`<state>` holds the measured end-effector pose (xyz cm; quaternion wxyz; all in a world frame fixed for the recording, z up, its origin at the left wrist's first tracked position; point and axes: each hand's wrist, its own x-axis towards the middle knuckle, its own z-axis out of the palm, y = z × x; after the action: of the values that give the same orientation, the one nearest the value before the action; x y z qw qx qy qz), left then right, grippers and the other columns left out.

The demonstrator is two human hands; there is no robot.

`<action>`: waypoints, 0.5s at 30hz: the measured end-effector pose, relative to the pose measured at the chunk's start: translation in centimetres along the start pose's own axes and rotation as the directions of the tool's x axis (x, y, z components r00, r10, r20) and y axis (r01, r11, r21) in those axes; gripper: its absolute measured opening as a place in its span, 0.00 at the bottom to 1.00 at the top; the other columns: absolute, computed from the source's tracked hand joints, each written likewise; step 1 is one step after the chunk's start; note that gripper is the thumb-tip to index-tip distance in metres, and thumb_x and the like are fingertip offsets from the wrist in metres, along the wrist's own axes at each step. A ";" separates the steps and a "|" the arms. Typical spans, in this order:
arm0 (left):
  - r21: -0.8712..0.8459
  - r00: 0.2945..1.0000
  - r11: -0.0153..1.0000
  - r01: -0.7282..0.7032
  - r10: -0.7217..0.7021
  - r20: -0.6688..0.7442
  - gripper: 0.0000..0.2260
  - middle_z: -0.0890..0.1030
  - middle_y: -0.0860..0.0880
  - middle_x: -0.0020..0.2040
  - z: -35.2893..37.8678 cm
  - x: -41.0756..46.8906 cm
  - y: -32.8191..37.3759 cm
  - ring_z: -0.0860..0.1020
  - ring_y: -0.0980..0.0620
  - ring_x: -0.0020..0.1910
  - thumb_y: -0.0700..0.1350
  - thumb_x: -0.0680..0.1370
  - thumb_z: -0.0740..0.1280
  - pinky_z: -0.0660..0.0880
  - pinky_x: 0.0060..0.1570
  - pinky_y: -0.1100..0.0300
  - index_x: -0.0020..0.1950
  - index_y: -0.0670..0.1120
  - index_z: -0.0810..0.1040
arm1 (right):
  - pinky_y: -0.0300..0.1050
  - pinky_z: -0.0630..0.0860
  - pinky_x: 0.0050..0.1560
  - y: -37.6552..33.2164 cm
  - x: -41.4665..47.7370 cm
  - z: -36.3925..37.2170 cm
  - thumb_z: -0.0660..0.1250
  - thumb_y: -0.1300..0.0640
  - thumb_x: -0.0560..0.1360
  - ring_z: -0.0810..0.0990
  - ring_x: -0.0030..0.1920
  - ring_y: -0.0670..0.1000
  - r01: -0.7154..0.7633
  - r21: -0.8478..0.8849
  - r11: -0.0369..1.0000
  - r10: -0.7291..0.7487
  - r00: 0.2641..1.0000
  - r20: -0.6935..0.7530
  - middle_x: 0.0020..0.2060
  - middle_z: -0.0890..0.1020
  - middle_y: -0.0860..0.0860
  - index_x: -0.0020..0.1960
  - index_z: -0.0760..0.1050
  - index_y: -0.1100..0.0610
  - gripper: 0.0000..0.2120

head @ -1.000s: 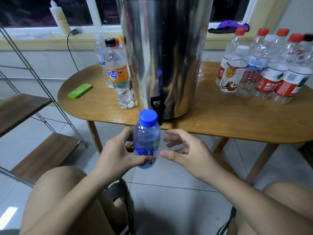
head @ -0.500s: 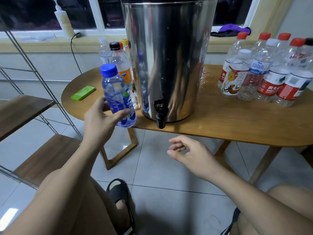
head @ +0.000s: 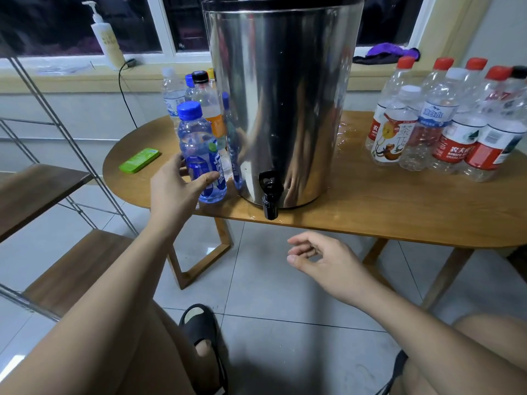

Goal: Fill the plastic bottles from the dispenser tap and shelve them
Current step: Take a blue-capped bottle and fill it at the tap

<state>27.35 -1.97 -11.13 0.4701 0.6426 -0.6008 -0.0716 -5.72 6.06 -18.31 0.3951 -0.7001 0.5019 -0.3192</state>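
Observation:
A filled blue-capped bottle [head: 200, 155] stands on the wooden table [head: 370, 212], just left of the steel dispenser [head: 285, 109]. My left hand [head: 176, 192] grips its lower half, thumb in front and fingers behind. The dispenser's black tap [head: 269, 195] hangs over the table's front edge. Below the table edge, my right hand [head: 322, 263] hovers with loosely curled fingers and holds nothing. Several filled bottles [head: 199, 101] stand behind the held one. Several empty bottles with red and white caps [head: 445, 129] cluster at the table's right.
A metal-framed rack with wooden shelves [head: 40, 189] stands to the left. A green flat object [head: 139, 160] lies on the table's left end. Water is spilled on the table near the dispenser. My knees and a black sandal [head: 199, 326] are below, on the tiled floor.
My left hand carried the blue-capped bottle from under the tap up and left, and set it down on the table beside the dispenser. My right hand let go and stayed low.

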 end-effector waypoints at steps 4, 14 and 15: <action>0.066 0.999 0.998 0.010 -0.008 -0.033 0.30 0.81 0.51 0.58 0.3 1.9 -1.3 0.81 0.54 0.53 0.63 0.73 0.80 0.79 0.50 0.58 0.69 0.51 0.81 | 0.31 0.77 0.54 -0.1 0.0 -0.1 0.77 0.52 0.79 0.85 0.52 0.40 -0.001 0.006 1.000 0.001 1.000 -0.012 0.50 0.86 0.35 0.61 0.83 0.44 0.12; 0.026 0.995 0.997 0.072 -0.070 -0.076 0.30 0.85 0.54 0.63 -0.2 2.4 -2.4 0.82 0.56 0.57 0.55 0.76 0.81 0.81 0.55 0.56 0.75 0.53 0.77 | 0.36 0.79 0.56 -0.1 0.5 -1.1 0.77 0.53 0.79 0.85 0.52 0.41 -0.003 -0.002 1.000 0.003 0.998 -0.061 0.50 0.86 0.36 0.59 0.83 0.44 0.10; 0.028 0.994 0.996 0.086 -0.083 -0.074 0.30 0.84 0.54 0.63 -0.2 2.0 -2.5 0.83 0.56 0.57 0.55 0.75 0.82 0.82 0.55 0.54 0.75 0.53 0.76 | 0.40 0.80 0.58 -0.1 0.7 -1.5 0.77 0.54 0.79 0.85 0.51 0.43 0.001 0.009 1.000 0.000 0.997 -0.079 0.49 0.86 0.38 0.58 0.83 0.43 0.10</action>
<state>29.78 -3.93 -11.78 0.4780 0.6769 -0.5567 -0.0587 -6.73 5.08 -17.53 0.3778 -0.6852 0.5157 -0.3490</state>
